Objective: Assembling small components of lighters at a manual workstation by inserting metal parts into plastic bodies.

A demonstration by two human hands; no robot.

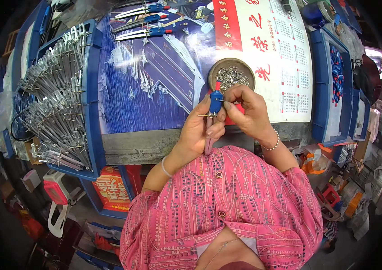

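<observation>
In front of my chest, my left hand (194,129) is closed around a drawing compass (216,104) held upright, its blue head and red tip pointing away from me. The metal legs run down through my fingers toward my shirt. A thin brass-coloured rod crosses below the blue head. My right hand (251,112) pinches a small metal pin (222,101) against the right side of the head. Just beyond my hands, a round bowl (211,74) holds many small metal pieces (231,77).
Several compasses (148,33) with blue heads lie at the far side of a poster-covered table (155,94). At left, a blue bin (93,90) is heaped with metal compass legs (60,130). A blue bin (320,85) at right contains blue and red parts (337,74).
</observation>
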